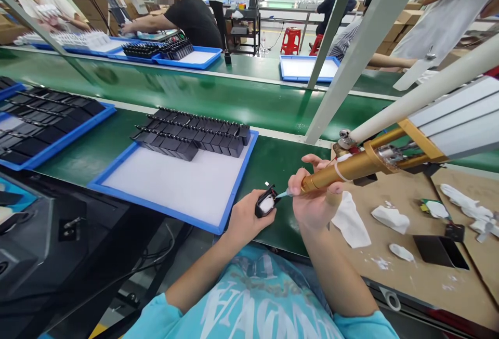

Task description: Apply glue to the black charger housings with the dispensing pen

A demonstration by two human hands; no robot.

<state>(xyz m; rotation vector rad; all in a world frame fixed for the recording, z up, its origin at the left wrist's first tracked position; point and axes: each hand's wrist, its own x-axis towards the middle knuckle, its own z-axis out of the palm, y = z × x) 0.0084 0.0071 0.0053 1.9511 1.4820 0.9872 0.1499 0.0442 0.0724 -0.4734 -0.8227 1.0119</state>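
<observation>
Black housing [265,204] grasped in the left hand [248,215], just right of the partly filled blue tray [156,208].
Probably light, stiff, slightly slick (I'd pinch its outer sides); right hand [315,201] grips the gold dispenser [329,175].

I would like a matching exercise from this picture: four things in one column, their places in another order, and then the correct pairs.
1. Small black case
2. Gold tube
3. Red stool
4. Open black box

a. in the background
b. on brown cardboard
c. in the left hand
d. in the right hand

Pairs: 1-c, 2-d, 3-a, 4-b
</observation>
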